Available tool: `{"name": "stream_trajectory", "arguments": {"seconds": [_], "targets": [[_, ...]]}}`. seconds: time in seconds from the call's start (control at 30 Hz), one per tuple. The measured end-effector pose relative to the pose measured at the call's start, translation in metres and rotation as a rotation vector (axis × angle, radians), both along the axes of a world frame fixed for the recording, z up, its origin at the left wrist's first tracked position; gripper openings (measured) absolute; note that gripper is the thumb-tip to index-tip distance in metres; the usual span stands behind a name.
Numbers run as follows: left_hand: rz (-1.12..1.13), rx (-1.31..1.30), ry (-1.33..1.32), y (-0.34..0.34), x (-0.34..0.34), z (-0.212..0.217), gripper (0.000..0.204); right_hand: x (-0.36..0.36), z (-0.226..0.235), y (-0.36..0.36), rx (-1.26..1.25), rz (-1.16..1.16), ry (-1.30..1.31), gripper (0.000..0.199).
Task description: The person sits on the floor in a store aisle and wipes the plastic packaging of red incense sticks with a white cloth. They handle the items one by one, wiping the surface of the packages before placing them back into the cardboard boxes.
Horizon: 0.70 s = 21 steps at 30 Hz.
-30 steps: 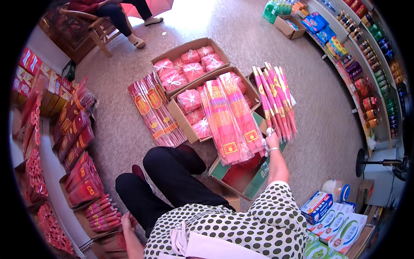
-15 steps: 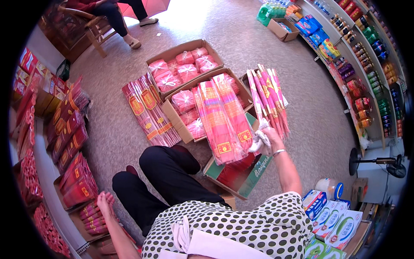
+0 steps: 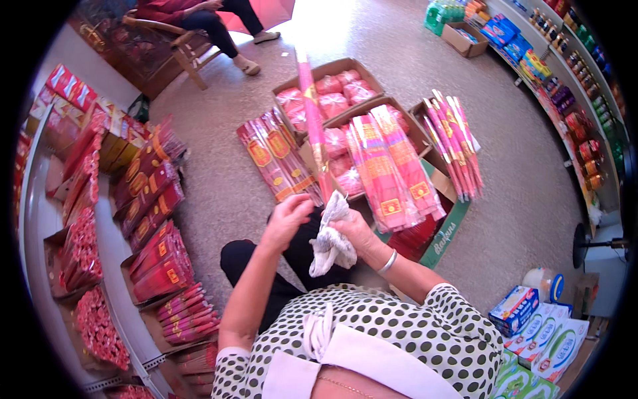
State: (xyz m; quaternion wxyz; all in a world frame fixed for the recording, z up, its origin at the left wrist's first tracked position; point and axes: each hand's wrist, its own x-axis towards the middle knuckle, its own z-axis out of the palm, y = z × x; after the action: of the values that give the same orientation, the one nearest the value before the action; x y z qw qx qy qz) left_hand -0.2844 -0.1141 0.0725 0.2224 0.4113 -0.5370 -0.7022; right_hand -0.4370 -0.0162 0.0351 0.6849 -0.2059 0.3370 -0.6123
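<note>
My right hand [image 3: 357, 234] is closed round a crumpled white cloth [image 3: 334, 241] and the lower end of a long pink-and-gold wrapped incense pack [image 3: 312, 116]. The pack stands up in front of me, pointing away. Just left of its lower end is my left hand [image 3: 290, 216], its fingers loosely bent and apart, with nothing seen in them. Beyond, flat pink incense packs [image 3: 385, 169] lie across an open carton [image 3: 415, 136] of red bundles. More narrow rolled packs [image 3: 453, 143] stand at its right, and maroon-pink packs [image 3: 276, 153] lean at its left.
Another carton [image 3: 369, 70] of red bundles sits behind. A green box [image 3: 452, 226] is near my right knee. Shelves of red packets [image 3: 163, 266] line the left; shelves of bottles [image 3: 585, 86] curve along the right. A person sits in a wooden chair [image 3: 189, 56] at the far left.
My right hand has moved left from the narrow rolled packs and now holds one upright with the cloth. My left hand has come up from the lower left to beside it. The view has shifted.
</note>
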Motion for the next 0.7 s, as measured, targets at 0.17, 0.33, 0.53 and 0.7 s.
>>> {"name": "stream_trajectory", "arguments": {"seconds": [0.17,0.33,0.53,0.7], "targets": [[0.117,0.002,0.316,0.009,0.009,0.01,0.027,0.036,0.024,-0.003,-0.133,0.238,0.194,0.023],[0.225,-0.055,0.3,0.007,0.046,0.027,0.024,0.009,0.031,-0.026,-0.166,0.421,0.404,0.028],[0.267,-0.04,0.305,0.024,0.079,0.052,0.016,-0.051,0.042,-0.061,-0.205,-0.152,-0.393,0.042],[0.217,-0.048,0.152,0.056,0.073,0.047,0.017,-0.016,0.037,-0.073,-0.105,-0.202,-0.389,0.058]]}}
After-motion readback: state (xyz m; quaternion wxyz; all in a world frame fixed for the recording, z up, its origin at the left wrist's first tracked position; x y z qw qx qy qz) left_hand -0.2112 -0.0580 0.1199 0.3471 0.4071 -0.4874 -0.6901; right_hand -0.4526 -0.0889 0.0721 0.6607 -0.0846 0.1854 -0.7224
